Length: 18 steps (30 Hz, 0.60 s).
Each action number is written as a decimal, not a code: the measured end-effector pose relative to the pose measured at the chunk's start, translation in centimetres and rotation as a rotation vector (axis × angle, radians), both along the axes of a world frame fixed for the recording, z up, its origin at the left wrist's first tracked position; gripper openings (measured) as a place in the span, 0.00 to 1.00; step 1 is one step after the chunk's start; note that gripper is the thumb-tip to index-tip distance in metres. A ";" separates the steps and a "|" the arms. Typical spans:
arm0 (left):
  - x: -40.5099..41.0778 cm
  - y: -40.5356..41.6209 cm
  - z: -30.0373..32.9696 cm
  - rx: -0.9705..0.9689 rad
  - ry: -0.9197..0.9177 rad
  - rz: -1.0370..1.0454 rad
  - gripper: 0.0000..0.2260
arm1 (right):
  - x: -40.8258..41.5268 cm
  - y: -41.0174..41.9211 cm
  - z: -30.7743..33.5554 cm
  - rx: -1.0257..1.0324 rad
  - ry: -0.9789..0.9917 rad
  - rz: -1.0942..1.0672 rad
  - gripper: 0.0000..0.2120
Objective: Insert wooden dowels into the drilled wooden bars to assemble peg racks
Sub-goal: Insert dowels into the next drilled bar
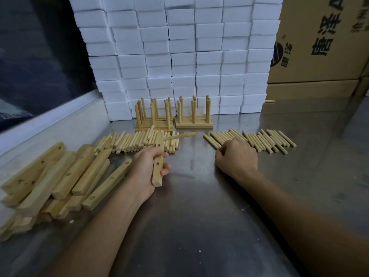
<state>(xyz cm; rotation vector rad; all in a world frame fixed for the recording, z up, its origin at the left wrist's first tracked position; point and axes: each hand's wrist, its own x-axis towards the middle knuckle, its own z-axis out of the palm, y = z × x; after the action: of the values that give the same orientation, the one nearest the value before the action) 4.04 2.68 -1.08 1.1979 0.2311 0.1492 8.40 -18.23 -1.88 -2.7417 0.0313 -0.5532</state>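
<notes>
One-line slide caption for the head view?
Left hand holds a drilled bar with one dowel inserted; right hand reaches loose dowels.

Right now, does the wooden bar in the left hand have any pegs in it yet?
Yes, one. The bar in the left hand has a single dowel sticking out near its top; the hole lower down is empty.
</notes>
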 end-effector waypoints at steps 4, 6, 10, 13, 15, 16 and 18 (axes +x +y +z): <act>0.0 -0.2 -0.1 0.027 -0.009 0.046 0.05 | 0.1 -0.2 0.1 0.059 0.025 -0.012 0.11; 0.0 -0.2 -0.1 0.021 -0.032 0.045 0.06 | 0.1 -0.3 0.3 0.101 0.057 0.000 0.10; 0.0 -0.6 -0.3 0.028 -0.047 0.044 0.05 | 0.0 -0.4 0.3 0.089 0.107 0.045 0.09; 0.0 -0.5 -0.4 0.047 -0.042 0.064 0.05 | -0.4 -0.2 0.0 -0.013 0.153 0.083 0.08; 0.1 -0.5 -0.4 0.047 -0.042 0.071 0.05 | -0.6 -0.1 -0.2 0.027 0.132 0.092 0.06; 0.1 -0.5 -0.4 0.048 -0.041 0.068 0.05 | -0.7 -0.1 -0.2 0.099 0.115 0.096 0.05; 0.1 -0.5 -0.4 0.054 -0.035 0.056 0.06 | -0.8 0.0 -0.1 0.269 0.081 0.133 0.06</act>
<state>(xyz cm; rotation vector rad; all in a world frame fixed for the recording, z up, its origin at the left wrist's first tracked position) 4.17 2.17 -1.51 1.2419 0.2314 0.2267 7.60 -18.18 -2.02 -2.4810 -0.0532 -0.3721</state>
